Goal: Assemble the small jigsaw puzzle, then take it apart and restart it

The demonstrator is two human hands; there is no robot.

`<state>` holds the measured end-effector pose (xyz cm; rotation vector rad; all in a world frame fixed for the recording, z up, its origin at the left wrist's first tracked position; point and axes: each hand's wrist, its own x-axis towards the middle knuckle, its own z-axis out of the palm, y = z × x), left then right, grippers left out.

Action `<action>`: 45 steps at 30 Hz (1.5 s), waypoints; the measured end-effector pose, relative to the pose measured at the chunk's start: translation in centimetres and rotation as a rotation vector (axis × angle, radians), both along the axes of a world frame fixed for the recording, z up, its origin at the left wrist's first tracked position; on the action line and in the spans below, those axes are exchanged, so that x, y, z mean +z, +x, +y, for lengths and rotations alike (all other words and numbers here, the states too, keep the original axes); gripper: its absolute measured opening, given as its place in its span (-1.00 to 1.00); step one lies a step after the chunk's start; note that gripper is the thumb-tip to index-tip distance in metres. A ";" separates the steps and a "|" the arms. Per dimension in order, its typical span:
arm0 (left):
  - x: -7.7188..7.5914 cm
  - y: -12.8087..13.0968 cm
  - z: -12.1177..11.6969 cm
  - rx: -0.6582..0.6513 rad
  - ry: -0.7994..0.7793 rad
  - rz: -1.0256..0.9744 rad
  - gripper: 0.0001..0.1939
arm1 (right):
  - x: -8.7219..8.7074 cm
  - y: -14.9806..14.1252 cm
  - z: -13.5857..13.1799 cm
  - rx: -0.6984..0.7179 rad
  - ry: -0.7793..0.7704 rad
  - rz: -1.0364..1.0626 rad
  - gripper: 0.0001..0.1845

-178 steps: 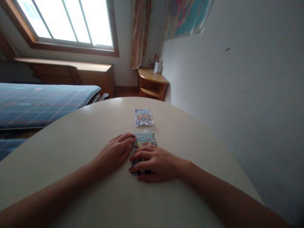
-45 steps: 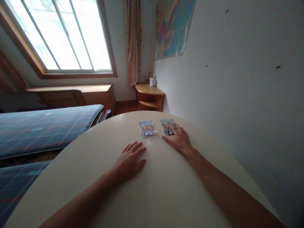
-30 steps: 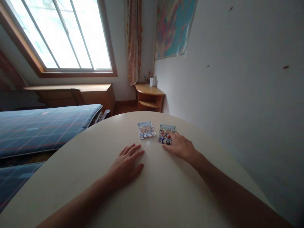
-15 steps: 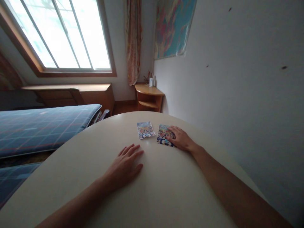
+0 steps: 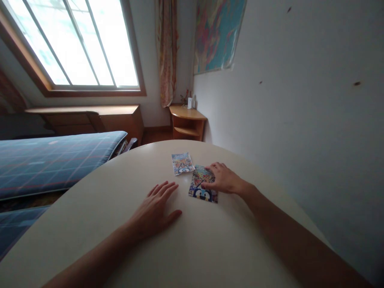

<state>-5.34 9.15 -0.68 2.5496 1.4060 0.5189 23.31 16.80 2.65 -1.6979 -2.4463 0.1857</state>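
Observation:
My left hand (image 5: 154,210) lies flat on the cream round table (image 5: 186,256), palm down, fingers stretched and thumb spread, touching no paper. Above and to its right is a colourful printed picture card (image 5: 203,193) with a dark-blue cartoon character's face along its lower edge. My right hand (image 5: 225,178) is over the card's upper right part, its thumb and fingers apart and touching the card; the hand covers that corner. Just left of the card's top lies a smaller, slightly curled picture sheet (image 5: 182,162) with a similar print, untouched by either hand.
A white wall (image 5: 300,132) runs along the table's right side. To the left is a blue plaid mattress (image 5: 60,156). Beyond the table's far edge stand a corner shelf (image 5: 189,114) and a low wooden cabinet (image 5: 120,116) under the window.
My right hand has drawn the larger card toward me and a little left, and its thumb has shifted down and left. My left hand has barely moved. The smaller sheet stays put.

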 end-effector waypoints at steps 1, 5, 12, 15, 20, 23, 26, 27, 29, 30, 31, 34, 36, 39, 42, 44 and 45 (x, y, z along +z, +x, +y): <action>0.1 0.0 0.0 -0.008 -0.008 0.002 -0.23 | 0.5 -0.8 -0.8 0.033 -0.033 -0.009 -0.12; 0.2 0.0 -0.2 -0.056 -0.035 0.032 -0.01 | 1.4 -3.7 -3.2 0.125 -0.063 0.035 -0.26; 0.1 0.0 -0.1 -0.091 -0.060 0.042 0.03 | 0.3 -5.6 -3.3 -0.011 -0.053 0.232 -0.61; 0.1 -0.1 0.0 -0.095 -0.068 0.035 0.03 | -0.2 -5.7 -3.1 -0.104 -0.036 0.208 -0.61; 0.0 -0.2 0.1 -0.127 -0.063 0.018 0.02 | -0.6 -6.2 -3.0 -0.205 -0.125 0.248 -0.64; 0.0 -0.2 0.0 -0.123 -0.062 0.022 0.03 | -0.3 -6.4 -2.9 -0.229 -0.157 0.270 -0.65; 0.0 -0.3 0.0 -0.124 -0.059 0.016 0.04 | 0.3 -6.3 -2.8 -0.239 -0.188 0.291 -0.66; 0.0 -0.3 0.0 -0.126 -0.058 0.011 0.04 | 0.4 -6.3 -2.8 -0.240 -0.206 0.303 -0.67; -0.2 -0.4 0.0 -0.126 -0.054 0.006 0.04 | 0.6 -6.1 -2.7 -0.205 -0.236 0.337 -0.71; -0.2 -0.4 0.1 -0.127 -0.051 0.005 0.04 | 0.6 -6.0 -2.7 -0.173 -0.241 0.358 -0.73; -0.3 -0.4 0.1 -0.127 -0.048 0.006 0.04 | 0.5 -5.9 -2.7 -0.135 -0.237 0.381 -0.75; -0.3 -0.4 0.1 -0.127 -0.048 0.016 0.03 | 0.0 -5.6 -2.5 -0.038 -0.196 0.469 -0.81; -0.1 -0.4 0.0 -0.124 -0.057 0.025 0.03 | -0.3 -5.5 -2.4 -0.015 -0.179 0.532 -0.82; 0.0 -0.3 -0.1 -0.116 -0.060 0.016 0.05 | -0.3 -5.5 -2.3 -0.008 -0.170 0.610 -0.83; -0.2 -0.3 -0.1 -0.075 -0.056 -0.036 -0.02 | -0.2 -5.5 -2.1 0.009 -0.202 0.701 -0.85; -0.5 -0.3 0.0 -0.016 -0.054 -0.115 -0.14 | -0.2 -5.5 -2.1 0.030 -0.246 0.776 -0.86; -0.6 -0.2 0.0 0.017 -0.060 -0.170 -0.21 | -0.2 -5.6 -2.1 0.042 -0.267 0.816 -0.86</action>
